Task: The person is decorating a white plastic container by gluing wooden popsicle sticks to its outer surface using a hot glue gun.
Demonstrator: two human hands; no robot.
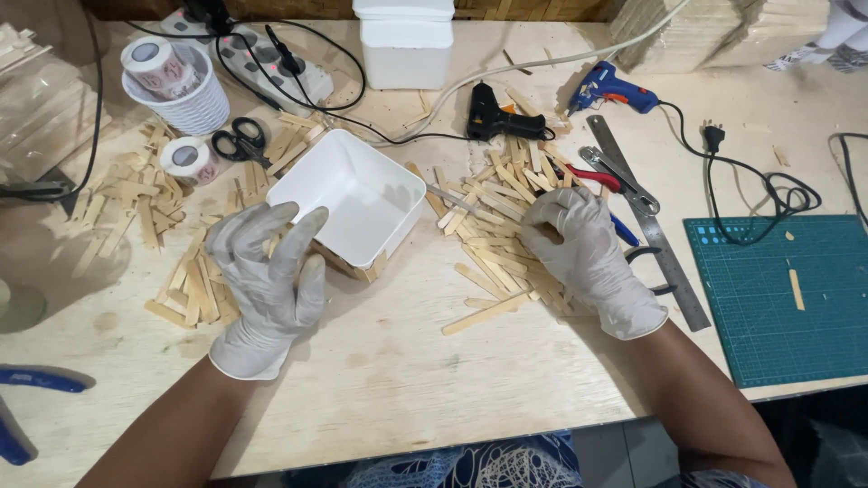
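Both my hands wear white gloves. My left hand (268,276) rests with fingers spread against the near side of a white square tub (348,194), whose lower edge is lined with wooden sticks. My right hand (583,253) lies palm down on a heap of flat wooden sticks (493,226) to the right of the tub, fingertips curled onto the sticks. Whether a stick is pinched between those fingers is hidden.
More sticks (190,285) lie left of the tub. Behind are a black glue gun (497,117), a blue glue gun (610,90), scissors (240,140), tape rolls (185,158), a white ribbed cup (185,95) and a power strip (271,63). A steel ruler (646,221) and green cutting mat (782,294) lie right.
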